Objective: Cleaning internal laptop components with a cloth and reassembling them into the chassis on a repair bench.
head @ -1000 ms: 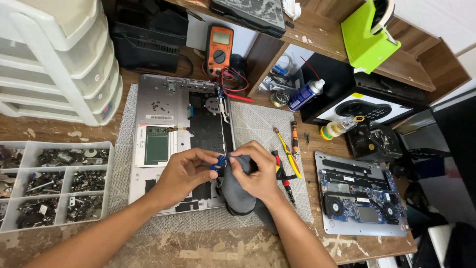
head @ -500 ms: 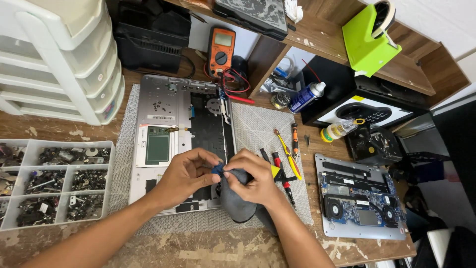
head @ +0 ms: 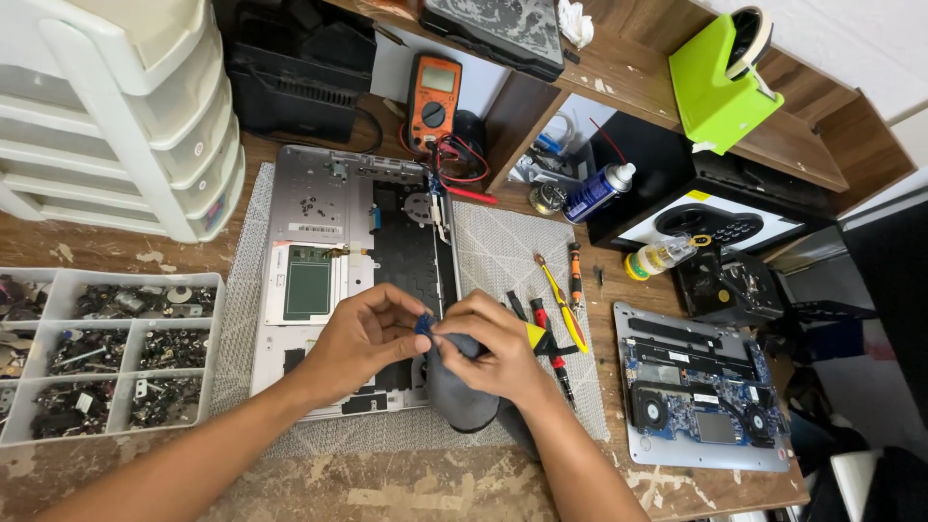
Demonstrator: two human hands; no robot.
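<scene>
Both hands meet over the near edge of the bench, fingertips pinched together on a small blue part (head: 423, 324): the left hand (head: 360, 338) from one side, the right hand (head: 490, 348) from the other. A dark grey cloth pouch (head: 456, 391) hangs under the right hand. Beneath lies an opened silver laptop shell (head: 333, 251) on a grey mesh mat (head: 503, 261). Red and yellow-handled screwdrivers (head: 556, 309) lie just beside the right hand.
</scene>
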